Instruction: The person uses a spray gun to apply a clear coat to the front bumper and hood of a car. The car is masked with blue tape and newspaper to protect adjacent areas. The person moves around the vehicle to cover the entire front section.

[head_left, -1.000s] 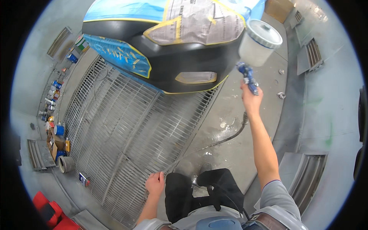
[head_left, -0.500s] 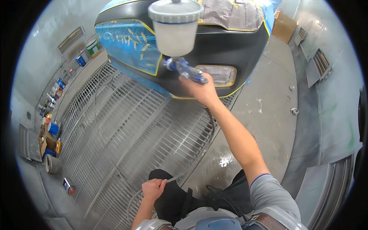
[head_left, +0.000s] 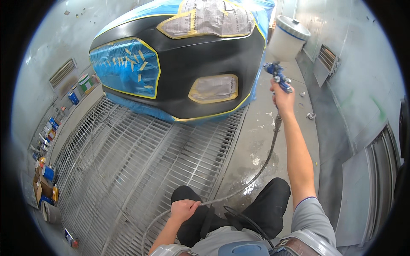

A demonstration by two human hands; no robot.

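My right hand (head_left: 283, 98) is closed round the handle of a blue spray gun (head_left: 278, 77), held out at the right, past the corner of a dark car bumper (head_left: 179, 55). A white paint cup (head_left: 287, 39) with a grey lid sits on top of the gun. From the gun's handle an air hose (head_left: 270, 151) curves down to my left hand (head_left: 185, 210), which grips it near my knee. Blue film (head_left: 124, 68) edged with yellow tape covers the bumper's left opening. Taped newspaper covers the headlight area (head_left: 213, 19) and the small lower opening (head_left: 214, 88).
A metal floor grating (head_left: 141, 158) lies in front of the car, bordered by concrete (head_left: 256, 141) on the right. Several cans, a cardboard box (head_left: 42, 187) and a tape roll (head_left: 50, 212) line the left wall. Vents (head_left: 327, 59) are set in the walls.
My right hand has swung the spray gun rightward, from in front of the bumper to beyond its right corner. My view has shifted rightward; the left hand still holds the hose.
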